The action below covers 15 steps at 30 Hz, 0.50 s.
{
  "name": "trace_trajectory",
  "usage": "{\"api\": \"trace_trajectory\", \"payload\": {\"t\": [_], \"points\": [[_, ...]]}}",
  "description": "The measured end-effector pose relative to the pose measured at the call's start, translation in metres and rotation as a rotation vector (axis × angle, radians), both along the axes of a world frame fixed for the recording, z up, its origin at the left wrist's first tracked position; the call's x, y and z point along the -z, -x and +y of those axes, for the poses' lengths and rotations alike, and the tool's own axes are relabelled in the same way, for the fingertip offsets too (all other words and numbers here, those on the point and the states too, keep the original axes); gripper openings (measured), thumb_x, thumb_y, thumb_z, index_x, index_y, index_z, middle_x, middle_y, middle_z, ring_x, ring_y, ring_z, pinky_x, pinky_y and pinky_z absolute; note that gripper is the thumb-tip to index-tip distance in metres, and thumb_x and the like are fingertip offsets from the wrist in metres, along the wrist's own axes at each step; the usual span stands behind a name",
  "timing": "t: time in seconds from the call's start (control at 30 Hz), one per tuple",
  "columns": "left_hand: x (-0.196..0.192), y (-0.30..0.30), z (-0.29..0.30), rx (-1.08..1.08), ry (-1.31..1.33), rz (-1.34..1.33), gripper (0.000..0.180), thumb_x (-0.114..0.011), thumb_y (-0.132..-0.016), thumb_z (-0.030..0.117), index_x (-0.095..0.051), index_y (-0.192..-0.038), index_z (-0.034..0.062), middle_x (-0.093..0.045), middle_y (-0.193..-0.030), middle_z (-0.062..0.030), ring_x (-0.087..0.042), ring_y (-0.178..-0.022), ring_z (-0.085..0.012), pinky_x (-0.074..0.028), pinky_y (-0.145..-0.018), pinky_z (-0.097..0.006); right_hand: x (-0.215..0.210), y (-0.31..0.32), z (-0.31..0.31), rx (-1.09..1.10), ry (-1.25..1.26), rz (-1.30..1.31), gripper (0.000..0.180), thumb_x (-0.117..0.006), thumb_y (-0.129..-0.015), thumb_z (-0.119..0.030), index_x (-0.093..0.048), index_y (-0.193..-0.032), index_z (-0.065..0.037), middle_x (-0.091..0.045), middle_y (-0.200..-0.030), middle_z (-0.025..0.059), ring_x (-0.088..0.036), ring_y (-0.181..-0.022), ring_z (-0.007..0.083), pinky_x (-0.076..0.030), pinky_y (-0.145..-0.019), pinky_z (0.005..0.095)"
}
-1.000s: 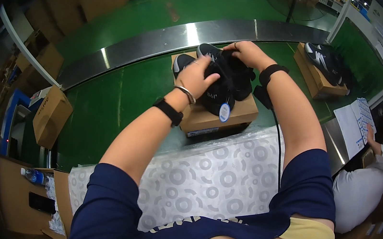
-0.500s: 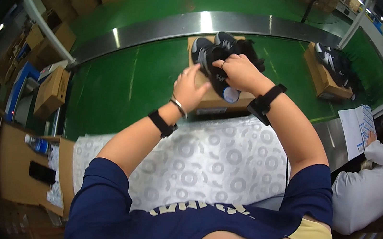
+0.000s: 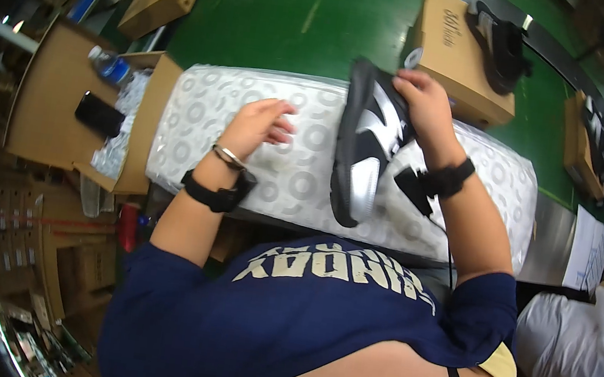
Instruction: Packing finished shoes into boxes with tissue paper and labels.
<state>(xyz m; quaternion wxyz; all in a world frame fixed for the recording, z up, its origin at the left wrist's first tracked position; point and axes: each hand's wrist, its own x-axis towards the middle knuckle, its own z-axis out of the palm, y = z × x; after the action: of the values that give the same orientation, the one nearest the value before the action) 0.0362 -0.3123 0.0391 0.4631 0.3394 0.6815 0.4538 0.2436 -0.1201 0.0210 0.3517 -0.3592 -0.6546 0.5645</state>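
Note:
My right hand grips a black sneaker with white and silver side panels, held upright over a padded sheet. The shoe's sole edge faces left and its silver-grey end points toward me. My fingers inside or behind the shoe are partly hidden. To the left of the shoe, my left hand is raised over the sheet with its fingers loosely bent and nothing in them. A second black sneaker rests on a closed brown shoebox beyond my right hand.
The white ring-patterned sheet covers the near work surface beside a green conveyor belt. An open carton at left holds a bottle and a phone. Another shoebox with shoes stands right, near a co-worker's pale sleeve.
My right hand has lifted one sneaker off the shoebox and brought it toward me over the sheet. My left hand has drawn back from the shoes. The view has shifted.

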Motion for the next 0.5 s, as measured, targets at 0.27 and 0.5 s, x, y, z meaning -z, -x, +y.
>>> {"api": "trace_trajectory", "payload": {"t": [0.27,0.5], "points": [[0.093,0.065,-0.111,-0.445,0.704,1.183,0.073,-0.047,-0.080,0.046,-0.026,-0.131,-0.0018,-0.022,-0.136,-0.0248,-0.013,-0.130,-0.0341,-0.009,-0.105,-0.045,0.044,0.012,-0.047,0.089,0.157,0.110,0.024,-0.061,-0.076,-0.009,-0.056,-0.097,0.000,-0.058,-0.064,0.0000,-0.050,-0.057,0.0036,-0.038,-0.052,0.0170],[0.093,0.067,-0.107,-0.409,0.617,1.211,0.068,-0.046,-0.083,0.043,-0.028,-0.130,-0.0024,-0.029,-0.133,-0.0241,-0.021,-0.127,-0.0339,-0.013,-0.104,-0.045,0.052,0.008,-0.046,0.097,0.160,0.147,0.023,-0.059,-0.078,-0.008,-0.055,-0.100,0.000,-0.059,-0.067,0.0011,-0.050,-0.058,0.0032,-0.038,-0.053,0.0153]]}}
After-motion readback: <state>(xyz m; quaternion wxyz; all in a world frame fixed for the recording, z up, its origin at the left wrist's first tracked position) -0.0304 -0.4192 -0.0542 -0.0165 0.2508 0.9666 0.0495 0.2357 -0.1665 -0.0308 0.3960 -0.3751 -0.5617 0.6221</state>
